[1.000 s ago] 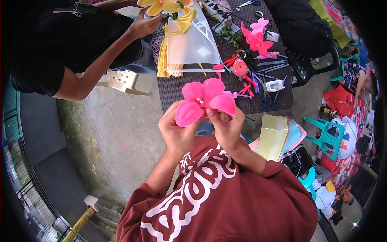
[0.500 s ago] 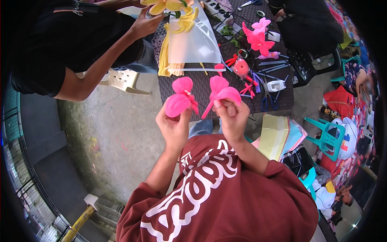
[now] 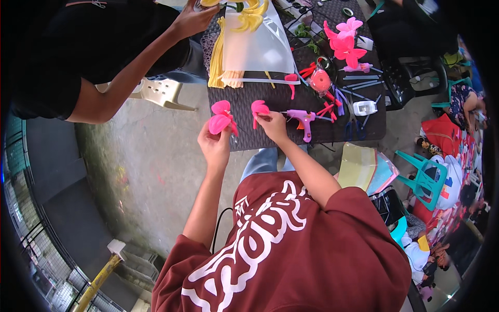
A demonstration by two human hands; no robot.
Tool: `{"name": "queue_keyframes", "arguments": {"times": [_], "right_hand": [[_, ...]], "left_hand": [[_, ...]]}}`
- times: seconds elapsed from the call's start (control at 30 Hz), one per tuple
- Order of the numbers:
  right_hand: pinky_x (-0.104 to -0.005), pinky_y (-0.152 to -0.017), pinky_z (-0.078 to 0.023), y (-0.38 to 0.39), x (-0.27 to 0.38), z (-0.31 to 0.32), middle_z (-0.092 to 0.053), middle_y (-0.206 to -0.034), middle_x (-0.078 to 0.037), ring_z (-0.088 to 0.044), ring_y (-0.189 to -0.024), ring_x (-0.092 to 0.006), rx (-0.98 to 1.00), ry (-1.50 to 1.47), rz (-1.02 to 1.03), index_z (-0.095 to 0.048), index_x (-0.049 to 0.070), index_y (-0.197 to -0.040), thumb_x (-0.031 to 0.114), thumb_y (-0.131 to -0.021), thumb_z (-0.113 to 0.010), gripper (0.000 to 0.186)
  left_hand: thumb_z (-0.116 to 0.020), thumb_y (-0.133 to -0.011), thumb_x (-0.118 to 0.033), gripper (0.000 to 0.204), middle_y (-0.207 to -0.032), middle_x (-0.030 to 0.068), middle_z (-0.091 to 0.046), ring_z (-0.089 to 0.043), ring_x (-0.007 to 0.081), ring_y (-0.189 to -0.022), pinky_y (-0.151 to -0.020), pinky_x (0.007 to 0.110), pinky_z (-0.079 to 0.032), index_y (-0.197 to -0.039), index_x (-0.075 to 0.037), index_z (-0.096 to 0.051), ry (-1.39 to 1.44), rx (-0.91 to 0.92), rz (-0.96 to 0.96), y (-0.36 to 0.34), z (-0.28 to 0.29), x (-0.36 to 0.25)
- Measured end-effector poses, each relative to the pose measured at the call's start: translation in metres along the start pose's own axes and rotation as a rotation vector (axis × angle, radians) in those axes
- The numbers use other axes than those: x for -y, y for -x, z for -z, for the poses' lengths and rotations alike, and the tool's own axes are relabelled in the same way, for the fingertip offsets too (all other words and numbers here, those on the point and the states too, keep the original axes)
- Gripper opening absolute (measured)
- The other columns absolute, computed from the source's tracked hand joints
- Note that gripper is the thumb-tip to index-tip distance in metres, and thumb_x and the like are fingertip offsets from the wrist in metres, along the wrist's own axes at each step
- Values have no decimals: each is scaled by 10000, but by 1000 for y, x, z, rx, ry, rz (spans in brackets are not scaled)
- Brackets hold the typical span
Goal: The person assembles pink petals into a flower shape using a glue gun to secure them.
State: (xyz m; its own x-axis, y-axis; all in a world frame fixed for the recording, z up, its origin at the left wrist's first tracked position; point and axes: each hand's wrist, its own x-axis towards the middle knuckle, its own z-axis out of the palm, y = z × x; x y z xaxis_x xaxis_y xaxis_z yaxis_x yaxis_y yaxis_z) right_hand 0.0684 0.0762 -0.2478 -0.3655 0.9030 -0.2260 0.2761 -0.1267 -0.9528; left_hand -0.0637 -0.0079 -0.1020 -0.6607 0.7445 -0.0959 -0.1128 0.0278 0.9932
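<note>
In my left hand (image 3: 214, 146), fingers closed, is a partly built pink fuzzy craft flower (image 3: 220, 122) with rounded petals and a short stem part. My right hand (image 3: 273, 126) pinches a separate pink petal piece (image 3: 260, 108) by its lower end, a short gap to the right of the flower. Both hands are raised over the near edge of the dark woven-top table (image 3: 249, 96). Just right of my right hand lies a pink-purple glue gun (image 3: 303, 119) with an orange trigger. Another loose pink petal (image 3: 291, 80) rests farther back.
Around the right side are a pink ribbon roll (image 3: 319, 81), blue glue sticks (image 3: 362, 83), a white tape dispenser (image 3: 365, 108), scissors (image 3: 355, 126) and finished pink flowers (image 3: 347, 47). A plastic sheet (image 3: 258, 52) and yellow stems (image 3: 217, 57) lie farther back. A person (image 3: 130, 57) holds yellow flowers at left.
My right hand has swung left and slightly up with its petal piece, now turned differently. The glue gun shows beside it. My left hand has shifted a little left with the flower.
</note>
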Motion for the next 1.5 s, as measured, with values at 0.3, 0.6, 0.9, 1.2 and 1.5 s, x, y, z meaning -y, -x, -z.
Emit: {"name": "queue_keyframes", "arguments": {"times": [0.3, 0.6, 0.9, 1.2, 1.5], "right_hand": [[-337, -596, -489, -3, -8, -4, -645, -638, -115, -657, -635, -243, -34, 109, -77, -654, 40, -767, 179, -741, -664, 142], [-322, -667, -501, 13, -21, 4, -647, -609, -85, -660, -651, -236, -35, 176, -177, -441, -59, -1079, 131, -664, -709, 529], [-288, -592, -510, 23, -19, 12, -649, -640, -92, -656, -593, -180, 39, -70, -268, -358, -41, -1152, 16, -662, -685, 593], [-257, -544, -495, 22, -20, 14, -643, -675, -97, -637, -591, -136, 170, 15, -236, -330, -31, -1210, 20, -731, -648, 577], [-234, -543, -461, -1, -55, 1, -618, -697, -78, -579, -558, -108, 392, -35, -303, -271, -39, -1228, 17, -753, -614, 588]], "left_hand": [[-610, -828, -31, 162, -919, 83, -631, -586, 124, -817, -742, 259, -472, -968, 45, -580, -9, 18, 61, 3, 6, 21], [-607, -823, -28, 159, -905, 71, -630, -581, 106, -791, -708, 245, -472, -965, 39, -589, -52, 70, 88, 0, 6, 23], [-608, -825, -44, 166, -887, 58, -628, -571, 91, -767, -660, 229, -461, -966, 40, -591, -57, 98, 119, 1, 6, 24], [-609, -823, -38, 176, -901, 69, -632, -581, 99, -787, -685, 234, -472, -979, 42, -585, -49, 88, 107, 1, 5, 26], [-611, -823, -36, 176, -909, 75, -634, -585, 102, -793, -696, 237, -475, -980, 39, -584, -28, 86, 120, 3, 3, 25]]}}
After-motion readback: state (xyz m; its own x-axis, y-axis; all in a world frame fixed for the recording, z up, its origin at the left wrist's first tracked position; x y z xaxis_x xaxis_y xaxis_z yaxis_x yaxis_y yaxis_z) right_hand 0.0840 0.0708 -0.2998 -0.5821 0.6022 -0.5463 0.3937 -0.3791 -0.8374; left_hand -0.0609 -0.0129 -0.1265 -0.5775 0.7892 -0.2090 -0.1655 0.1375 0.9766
